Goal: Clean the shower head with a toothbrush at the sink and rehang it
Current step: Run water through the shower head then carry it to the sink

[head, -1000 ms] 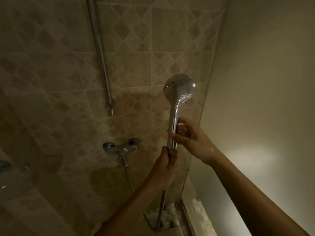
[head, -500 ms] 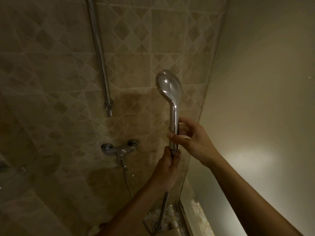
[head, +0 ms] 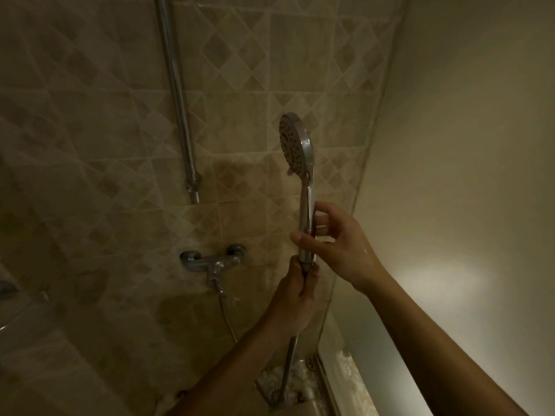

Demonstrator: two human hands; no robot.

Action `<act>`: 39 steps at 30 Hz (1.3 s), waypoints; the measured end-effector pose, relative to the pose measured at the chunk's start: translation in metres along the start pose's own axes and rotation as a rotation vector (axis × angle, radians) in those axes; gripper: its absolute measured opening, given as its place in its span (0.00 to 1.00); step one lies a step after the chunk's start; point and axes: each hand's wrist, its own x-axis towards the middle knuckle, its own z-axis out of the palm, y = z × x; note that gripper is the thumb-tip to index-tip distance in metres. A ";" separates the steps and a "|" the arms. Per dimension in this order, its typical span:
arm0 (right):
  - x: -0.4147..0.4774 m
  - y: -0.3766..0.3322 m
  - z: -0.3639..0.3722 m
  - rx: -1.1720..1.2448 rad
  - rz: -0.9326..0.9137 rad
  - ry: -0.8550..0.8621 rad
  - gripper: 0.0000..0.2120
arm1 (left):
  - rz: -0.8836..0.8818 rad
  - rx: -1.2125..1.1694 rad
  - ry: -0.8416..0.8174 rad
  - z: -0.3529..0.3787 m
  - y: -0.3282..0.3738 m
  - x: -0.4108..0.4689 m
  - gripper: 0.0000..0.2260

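A chrome shower head [head: 295,145] stands upright in front of the tiled wall, its nozzle face turned to the left. My right hand [head: 336,241] pinches the lower part of its handle between thumb and fingers. My left hand [head: 297,298] is closed around the hose connector just below the handle. The metal hose [head: 287,367] hangs down from my left fist toward the floor. No toothbrush or sink is in view.
A chrome riser rail [head: 180,109] runs down the tiled wall at the left. Below it sits the mixer tap [head: 213,259], with the hose leaving its underside. A glass panel edge [head: 360,187] and a plain wall lie to the right. A floor drain [head: 274,394] shows at the bottom.
The shower head has been rotated about its handle: its chrome back faced me before, and now the nozzle face points left. Both hands have kept their grip.
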 end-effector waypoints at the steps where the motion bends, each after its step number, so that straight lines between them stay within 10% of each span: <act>1: 0.000 0.000 0.001 -0.037 -0.005 0.026 0.27 | -0.005 0.009 0.002 -0.001 0.000 0.000 0.09; 10: -0.002 0.002 -0.006 0.229 -0.034 -0.163 0.20 | 0.020 0.062 -0.003 -0.006 0.007 -0.001 0.04; 16: -0.002 -0.001 -0.001 0.060 -0.089 0.036 0.14 | 0.017 0.121 -0.011 -0.006 0.013 -0.004 0.03; 31: -0.004 -0.001 -0.003 0.145 -0.066 0.052 0.28 | 0.027 0.080 -0.025 -0.007 0.005 -0.002 0.04; 39: -0.006 0.001 -0.008 0.265 -0.026 -0.049 0.20 | -0.055 -0.007 -0.076 -0.006 0.007 -0.001 0.10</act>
